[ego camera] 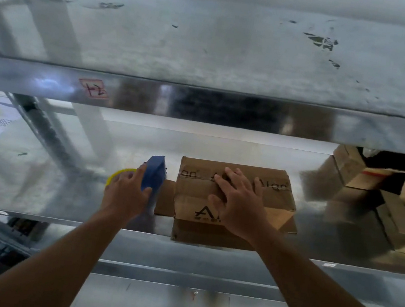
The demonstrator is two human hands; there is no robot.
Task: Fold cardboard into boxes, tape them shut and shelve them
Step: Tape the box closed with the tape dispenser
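Note:
A brown cardboard box (276, 198) with printed tape across its top sits on the middle metal shelf (34, 180). Its front edge hangs slightly over the shelf's rim. My right hand (238, 203) lies flat on the box top with the fingers spread. Just left of the box, my left hand (126, 192) grips a blue tape dispenser (154, 172) with a yellow tape roll (120, 174) partly hidden behind the hand. A small cardboard flap (165, 197) sticks out between the dispenser and the box.
The upper metal shelf (211, 49) spans the frame above, with a red label (94, 87) on its front lip. Several other cardboard boxes (383, 201) are stacked at the right on the middle shelf. A diagonal metal brace (49, 130) crosses at the left. A lower shelf (147, 303) runs below my arms.

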